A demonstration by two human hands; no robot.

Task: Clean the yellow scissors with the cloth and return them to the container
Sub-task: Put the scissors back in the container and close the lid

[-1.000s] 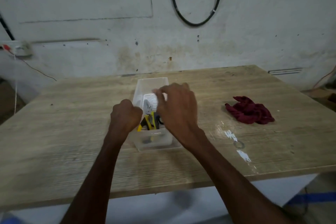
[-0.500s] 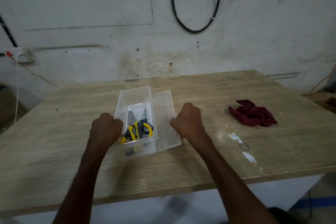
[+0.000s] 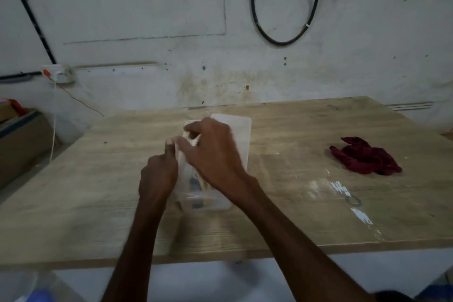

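Gripping the left wall of the clear container (image 3: 208,205): left hand (image 3: 158,175), fingers curled, thumb pointing up along the rim. Right hand (image 3: 215,154) sits over the container's open top, fingers bent down toward the inside, tips next to something white at the far end. That area is motion-blurred, so can't tell whether the right hand actually holds anything. Yellow scissors (image 3: 199,184) are inside the container at the near end, only a sliver of yellow and dark handle showing below the right wrist (rest is covered by the hand). Container stands on the wooden table (image 3: 73,203), roughly centre. Clear lid (image 3: 239,130) sits just behind and to the right of it, touching or overlapping the container's right side; can't separate the two. Dark red cloth (image 3: 365,160) is crumpled on the table well to the right, apart from both hands. White paint marks on the table near the right front edge. Black cable (image 3: 256,19) loops on the wall behind.
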